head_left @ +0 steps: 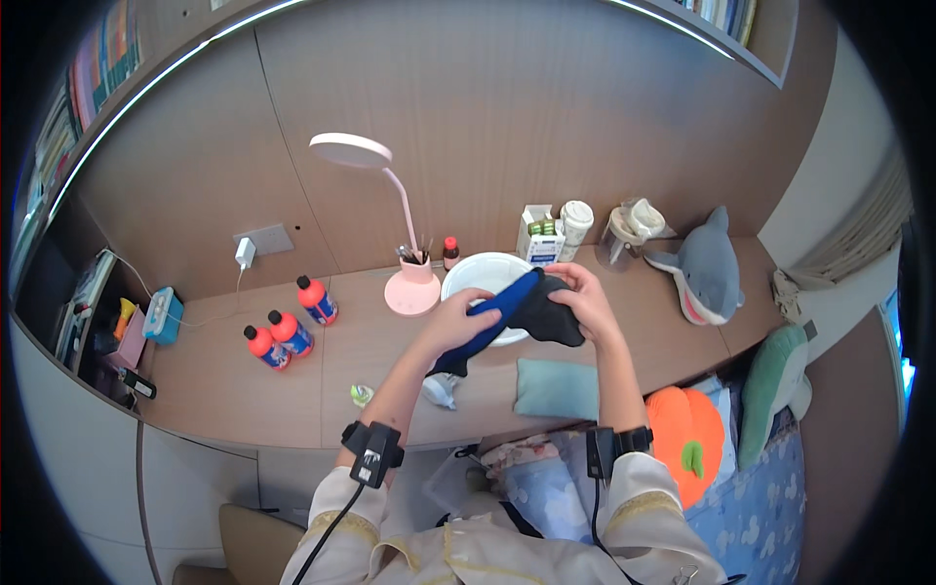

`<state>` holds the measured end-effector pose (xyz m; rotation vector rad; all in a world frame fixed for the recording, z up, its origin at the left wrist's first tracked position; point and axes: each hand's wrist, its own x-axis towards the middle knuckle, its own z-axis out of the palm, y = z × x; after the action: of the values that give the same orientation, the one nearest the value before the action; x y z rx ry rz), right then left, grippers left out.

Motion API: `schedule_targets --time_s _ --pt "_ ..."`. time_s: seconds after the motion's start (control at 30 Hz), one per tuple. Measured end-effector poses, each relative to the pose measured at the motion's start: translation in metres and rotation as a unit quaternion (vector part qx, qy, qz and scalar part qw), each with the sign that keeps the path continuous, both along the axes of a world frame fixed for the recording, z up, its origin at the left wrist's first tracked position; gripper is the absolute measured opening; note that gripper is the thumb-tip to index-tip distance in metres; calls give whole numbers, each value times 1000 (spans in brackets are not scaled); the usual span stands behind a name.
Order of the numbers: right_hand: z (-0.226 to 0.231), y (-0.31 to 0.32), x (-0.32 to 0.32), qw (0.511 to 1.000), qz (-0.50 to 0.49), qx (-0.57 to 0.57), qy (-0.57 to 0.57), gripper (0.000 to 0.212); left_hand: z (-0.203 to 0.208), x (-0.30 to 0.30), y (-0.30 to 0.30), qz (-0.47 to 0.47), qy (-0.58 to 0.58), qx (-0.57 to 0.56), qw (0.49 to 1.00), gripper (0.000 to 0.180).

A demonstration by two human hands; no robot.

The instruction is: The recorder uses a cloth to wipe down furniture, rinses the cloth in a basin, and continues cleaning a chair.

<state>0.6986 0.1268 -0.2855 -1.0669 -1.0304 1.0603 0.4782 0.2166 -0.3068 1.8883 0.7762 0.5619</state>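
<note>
Above the desk, both my hands hold a soft blue-and-black cloth piece [553, 319], whose exact kind I cannot make out. My left hand [460, 322] is closed on its blue strip, and a dark end hangs below that hand. On the black part, my right hand [586, 295] has its fingers and thumb closed. Behind and under the cloth stands a white round basin [469, 275], partly covered by it. A teal folded cloth [556, 388] lies near the front edge, and a small grey-white object [441, 391] is below my left hand.
Several red-capped bottles [290, 332] stand on the left, near a pink desk lamp [412, 293]. At the back are a white box [539, 234], a white lidded cup [576, 226] and a jar [618, 244]. A plush shark [709, 268] sits at the right end.
</note>
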Motion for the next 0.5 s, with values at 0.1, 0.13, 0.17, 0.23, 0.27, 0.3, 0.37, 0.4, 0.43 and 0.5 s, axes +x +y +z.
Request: schedule_targets --time_s 0.1,0.13,0.17,0.23,0.27,0.3,0.37,0.4,0.43,0.5 --pt "-40 69 27 994 -69 -41 -76 38 -28 37 40 114 -79 -90 986 32" --pt "-62 88 36 990 -92 -54 -89 36 -39 53 49 116 -81 -90 986 32" --pt "-89 106 47 984 -128 -67 -99 35 -50 70 55 164 -141 -164 962 35" --pt "-117 132 38 968 -163 -83 -174 38 -87 82 76 245 -200 -230 920 39" --pt "-123 140 26 963 -171 -93 -187 40 -112 82 88 281 -199 -202 917 43" --pt "-139 141 34 943 -184 -87 -264 41 -118 92 86 314 -118 -141 932 46" --pt "-175 141 48 887 -224 -81 -396 42 -120 111 81 351 15 -91 932 54" --pt "-167 136 39 853 -212 -101 -466 44 -122 109 82 355 26 -115 928 59" --pt "-179 140 39 842 -172 -96 -502 46 -132 109 83 356 71 -61 930 62" --pt "-182 141 28 829 -127 -89 -538 48 -146 109 85 359 116 -9 926 65"
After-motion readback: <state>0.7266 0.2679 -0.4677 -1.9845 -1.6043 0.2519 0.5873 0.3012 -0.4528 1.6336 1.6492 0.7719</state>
